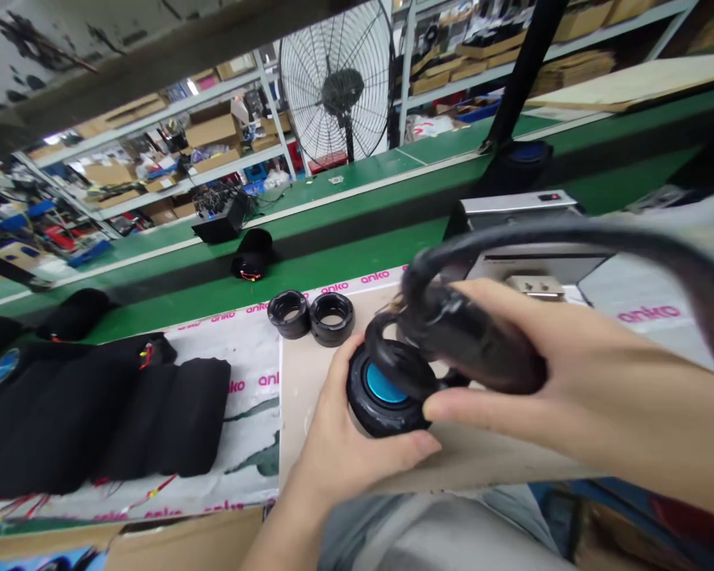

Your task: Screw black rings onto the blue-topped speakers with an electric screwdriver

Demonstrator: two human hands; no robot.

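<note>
Left hand (345,444) cups the black speaker body (381,396) from 7 o'clock, fingers curled closed around its base, blue face up. Right hand (547,373) grips a black ring part (404,357), closed on it and pressing it onto the body's rim from 2 o'clock. Step in hand appears to be seating; alignment around the rim seems required. Two spare rings (310,317) lie at 11 o'clock.

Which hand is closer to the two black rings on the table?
Left. The left hand is just below the two black rings, gripping the blue-faced speaker. The right hand is off to their right.
</note>
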